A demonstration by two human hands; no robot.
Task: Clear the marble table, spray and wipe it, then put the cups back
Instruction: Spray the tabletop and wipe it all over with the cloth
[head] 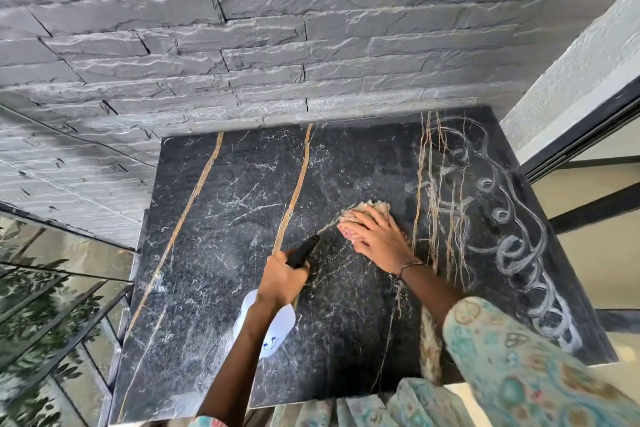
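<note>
Left hand [282,279] grips spray bottle [277,326] — cloth [370,210] under right palm [372,241].

The desk [221,204] is black marble, flecked with fine white veins and crossed by long ochre-gold streaks; pale looping smears curl along its right side. The spray bottle [277,329] is white with small blue marks and a black nozzle head. The cloth [375,208] is beige. The sleeve [519,367] is pale turquoise, printed with tan swirls and small red touches. The wall [242,28] is grey rough-cut stone in stacked courses.
</note>
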